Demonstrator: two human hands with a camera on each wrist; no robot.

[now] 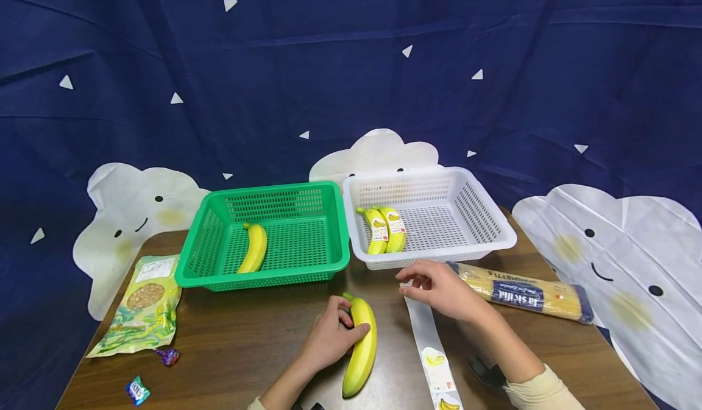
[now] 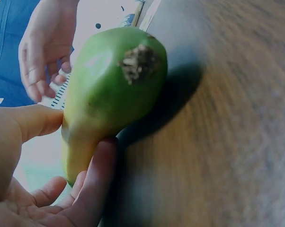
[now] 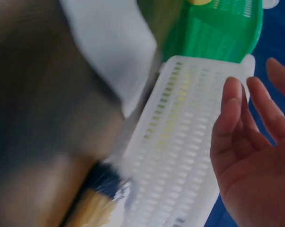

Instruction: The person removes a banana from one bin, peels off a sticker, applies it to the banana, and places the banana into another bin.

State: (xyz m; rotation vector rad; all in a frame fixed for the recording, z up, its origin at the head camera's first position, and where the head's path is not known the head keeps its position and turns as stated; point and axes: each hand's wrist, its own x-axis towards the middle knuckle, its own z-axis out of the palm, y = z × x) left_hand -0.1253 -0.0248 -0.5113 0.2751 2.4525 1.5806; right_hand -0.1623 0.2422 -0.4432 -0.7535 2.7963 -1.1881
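On the table in the head view, my left hand (image 1: 328, 340) holds a yellow banana (image 1: 363, 361) between thumb and fingers. The left wrist view looks onto the fruit's greenish end (image 2: 107, 75), with its brown tip. Over the far end of a white strip of banana labels (image 1: 423, 328) hovers my right hand (image 1: 439, 288), its fingers loosely bent and nothing between them. Two bananas (image 1: 396, 239) bearing labels lie in the white basket (image 1: 433, 258) beyond that hand. Another banana (image 1: 255, 248), with no label showing, lies in the green basket (image 1: 274, 276).
A spaghetti pack (image 1: 526, 291) lies right of my right hand, in front of the white basket. At the left are a yellow-green food bag (image 1: 147, 303), a purple wrapped candy (image 1: 168, 356) and a blue wrapped candy (image 1: 138, 390). A dark object (image 1: 487, 373) sits beneath my right forearm.
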